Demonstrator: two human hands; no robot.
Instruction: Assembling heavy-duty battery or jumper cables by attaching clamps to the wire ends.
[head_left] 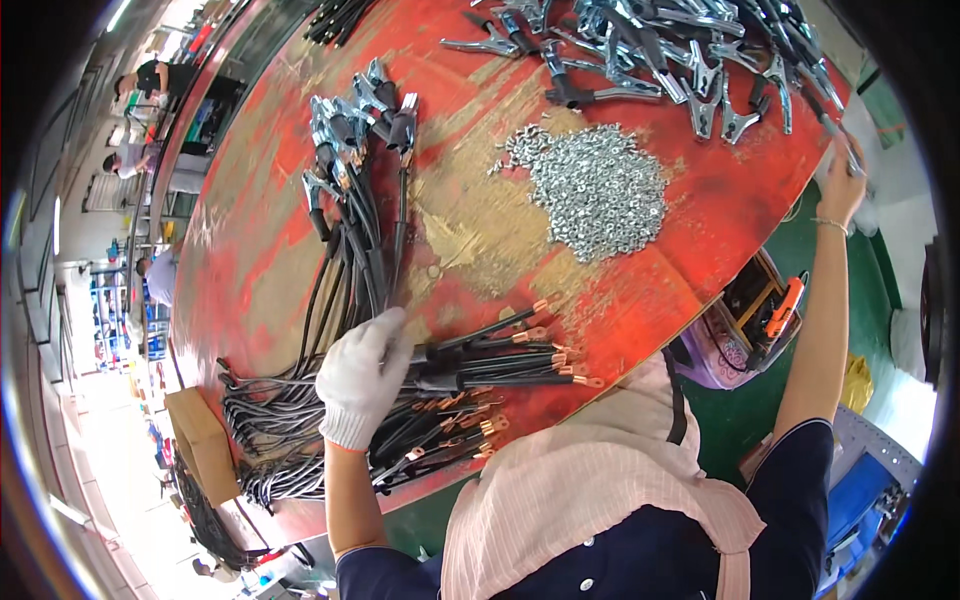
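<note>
My left hand (pixel 362 380), in a white knit glove, curls its fingers over a black cable (pixel 400 215) at the left of the table. That cable ends in a silver spring clamp (pixel 404 122) with a dark sleeve, beside a bunch of similar clamped cables (pixel 350 215). Under and around the glove lie black cables with copper ring lugs (pixel 545 358). Far to the right, my bare right hand (pixel 843 185) closes at the table's edge on a slim grey metal piece (pixel 832 125), whose kind is unclear. Near it is a heap of silver spring clamps (pixel 705 85).
Small silver nuts (pixel 598 190) are piled mid-table on the worn red tabletop (pixel 470 230). A cardboard box (pixel 202 445) stands at the left edge. Below the right edge sit a purple container (pixel 708 355) and an orange-handled tool (pixel 786 306). Other people (pixel 165 80) are in the left background.
</note>
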